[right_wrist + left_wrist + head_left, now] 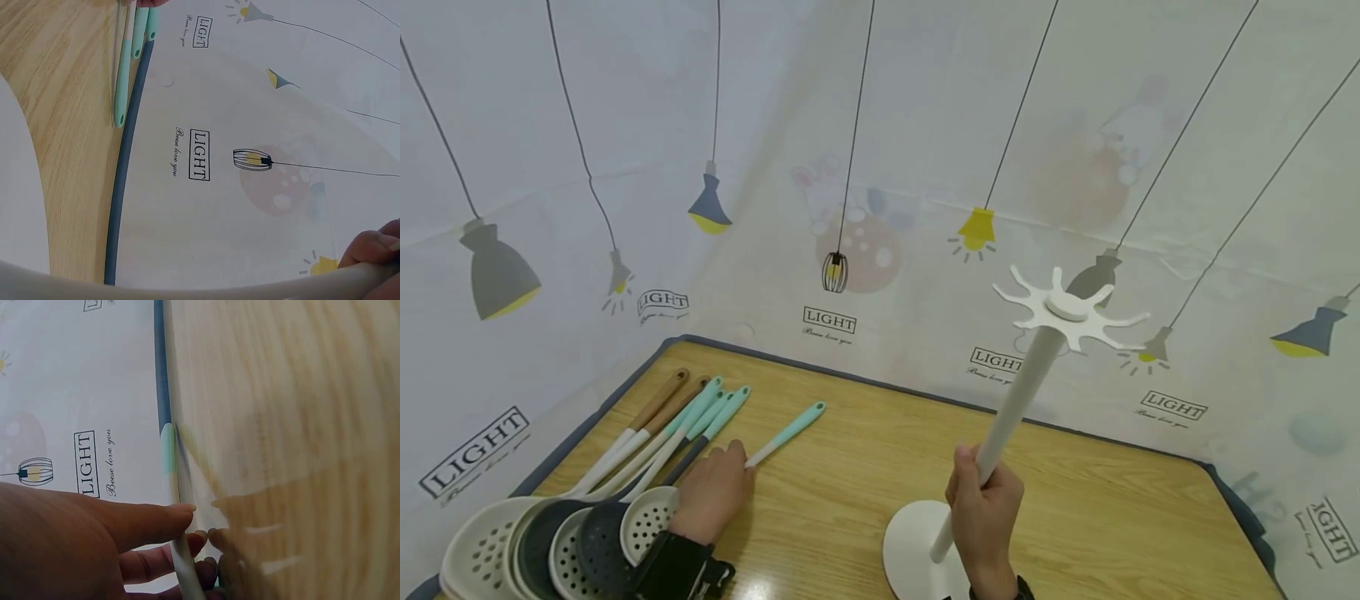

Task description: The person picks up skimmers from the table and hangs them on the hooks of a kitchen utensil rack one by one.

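My left hand (718,487) pinches the white shaft of a mint-handled kitchen utensil (790,432), low over the table. In the left wrist view, thumb and fingers meet on this shaft (186,569). Its head end is hidden by the hand in the head view; a small white perforated ladle head (651,518) shows just beside the wrist. With its fingers curled round the pole, my right hand (988,512) grips a white utensil stand (1024,400). The stand leans to the right, its round base (917,542) low and its hooked top (1060,310) bare.
Several ladles and skimmers (602,542) lie overlapped at the left, their brown and mint handles (658,398) pointing away. The wooden table (1120,508) has a dark blue edge. Behind it hangs a cloth printed with lamps (906,308).
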